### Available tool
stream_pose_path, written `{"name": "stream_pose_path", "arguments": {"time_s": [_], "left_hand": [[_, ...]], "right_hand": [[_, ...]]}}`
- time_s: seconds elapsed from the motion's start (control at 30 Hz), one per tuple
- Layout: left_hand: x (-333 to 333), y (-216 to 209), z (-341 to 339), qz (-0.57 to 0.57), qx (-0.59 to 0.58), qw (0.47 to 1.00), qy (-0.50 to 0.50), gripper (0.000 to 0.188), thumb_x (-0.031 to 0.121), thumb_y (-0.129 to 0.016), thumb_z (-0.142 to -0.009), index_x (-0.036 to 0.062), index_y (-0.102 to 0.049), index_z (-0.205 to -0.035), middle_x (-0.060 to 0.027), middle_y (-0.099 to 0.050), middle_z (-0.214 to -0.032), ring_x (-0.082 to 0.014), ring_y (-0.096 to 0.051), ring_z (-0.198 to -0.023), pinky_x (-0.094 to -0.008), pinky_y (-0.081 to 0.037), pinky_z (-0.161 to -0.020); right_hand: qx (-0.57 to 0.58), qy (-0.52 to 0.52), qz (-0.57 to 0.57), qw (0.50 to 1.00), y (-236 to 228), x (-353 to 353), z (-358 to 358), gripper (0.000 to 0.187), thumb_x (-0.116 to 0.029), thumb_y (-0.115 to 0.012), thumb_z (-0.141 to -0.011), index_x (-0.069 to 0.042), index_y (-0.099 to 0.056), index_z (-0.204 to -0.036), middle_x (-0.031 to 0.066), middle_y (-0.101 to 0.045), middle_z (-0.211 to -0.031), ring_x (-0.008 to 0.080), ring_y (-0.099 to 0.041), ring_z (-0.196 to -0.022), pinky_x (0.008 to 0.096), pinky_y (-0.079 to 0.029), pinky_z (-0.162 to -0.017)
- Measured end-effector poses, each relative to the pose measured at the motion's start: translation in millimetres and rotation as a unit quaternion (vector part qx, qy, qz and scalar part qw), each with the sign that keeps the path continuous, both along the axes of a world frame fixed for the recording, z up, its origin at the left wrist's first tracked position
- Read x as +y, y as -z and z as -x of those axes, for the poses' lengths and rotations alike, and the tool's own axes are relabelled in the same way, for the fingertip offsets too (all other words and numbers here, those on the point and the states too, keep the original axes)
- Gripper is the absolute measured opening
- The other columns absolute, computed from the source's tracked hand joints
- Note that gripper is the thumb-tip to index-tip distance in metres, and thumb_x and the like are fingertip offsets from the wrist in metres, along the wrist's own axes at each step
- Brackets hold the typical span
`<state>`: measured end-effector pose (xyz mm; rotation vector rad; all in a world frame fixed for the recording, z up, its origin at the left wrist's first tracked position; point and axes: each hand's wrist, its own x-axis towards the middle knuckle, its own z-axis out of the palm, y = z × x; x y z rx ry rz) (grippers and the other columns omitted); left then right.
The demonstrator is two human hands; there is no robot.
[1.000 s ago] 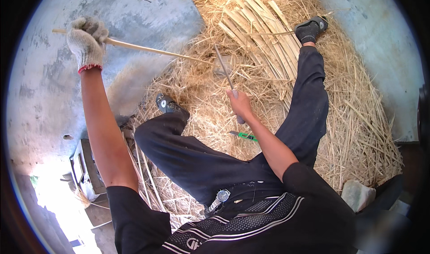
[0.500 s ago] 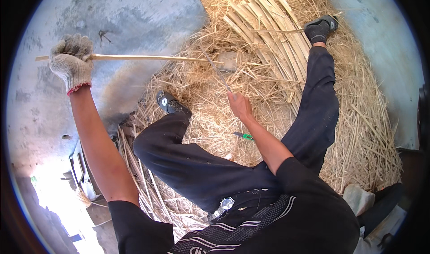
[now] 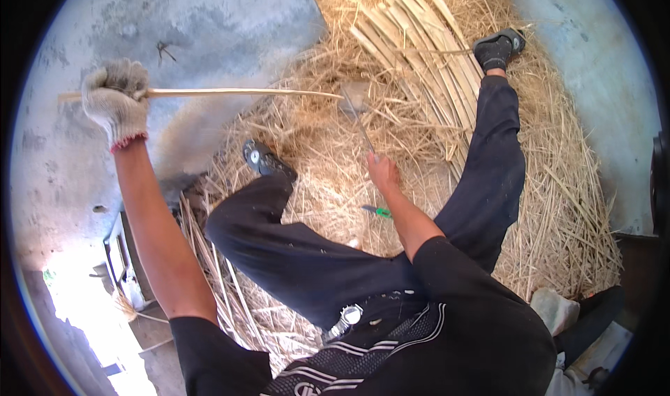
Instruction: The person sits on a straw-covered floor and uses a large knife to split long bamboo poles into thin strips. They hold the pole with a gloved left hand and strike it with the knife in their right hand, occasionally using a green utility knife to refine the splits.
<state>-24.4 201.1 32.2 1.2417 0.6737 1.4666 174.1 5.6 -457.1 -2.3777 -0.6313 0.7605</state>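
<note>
My left hand (image 3: 117, 97), in a grey-white knit glove with a red cuff, is closed round a long pale split strip (image 3: 230, 91), perhaps bamboo. The strip stretches to the right, its far end over a grey-brown block (image 3: 356, 96) set in the shavings. In my bare right hand (image 3: 383, 173) is a long thin knife (image 3: 361, 127), its blade slanting up and left toward the strip's end. The blade reaches near the strip's tip; whether they touch I cannot tell. On the shavings close to my right forearm lies a small green-handled cutter (image 3: 377, 211).
Straw-like shavings (image 3: 558, 187) cover the floor around my legs. A bundle of split strips (image 3: 426, 54) lies beyond, by my right shoe (image 3: 500, 46). My left shoe (image 3: 265, 160) is near the block. A wristwatch (image 3: 347, 318) rests at my waist. A grey wall (image 3: 209, 33) stands at the upper left.
My right hand and knife have moved to the right and slightly nearer me. My left hand has shifted slightly right and down, and the strip's end sits further right, over the block.
</note>
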Motion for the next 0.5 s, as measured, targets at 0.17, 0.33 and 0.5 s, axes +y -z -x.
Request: {"name": "stream_pose_path", "arguments": {"time_s": [0.17, 0.33, 0.5], "left_hand": [[6, -5, -8, -0.003, -0.014, 1.0, -0.01, 0.032, 0.016, -0.049, -0.074, 0.0146, -0.022, -0.057, 0.001, -0.021, -0.055, -0.0138, -0.02, -0.048, -0.0305, -0.016, -0.044], [3, -10, -8, 0.005, -0.012, 1.0, -0.027, 0.033, 0.015, -0.048, -0.075, 0.0151, -0.021, -0.057, 0.0008, -0.021, -0.056, -0.0141, -0.02, -0.048, -0.03, -0.017, -0.044], [-2, -11, -16, -0.017, 0.005, 0.999, 0.046, 0.032, 0.015, -0.048, -0.076, 0.0145, -0.022, -0.058, 0.0008, -0.022, -0.056, -0.0146, -0.02, -0.048, -0.0303, -0.016, -0.044]], "right_hand": [[0.075, -0.024, -0.021, 0.997, -12, -3, -14, 0.064, -0.058, -0.05, -0.092, 0.003, -0.07, -0.098, 0.0296, -0.067, -0.087, 0.0451, -0.067, -0.089, 0.0491, -0.049, -0.077], [0.053, -0.051, -0.088, 0.993, -43, -5, -13, 0.06, -0.056, -0.052, -0.093, 0.002, -0.07, -0.093, 0.0267, -0.069, -0.086, 0.0433, -0.067, -0.084, 0.0489, -0.05, -0.076], [-0.009, -0.007, -0.045, 0.999, -13, -2, -14, 0.065, -0.057, -0.052, -0.093, 0.005, -0.069, -0.087, 0.0259, -0.068, -0.08, 0.0395, -0.068, -0.079, 0.0471, -0.052, -0.076]]}}
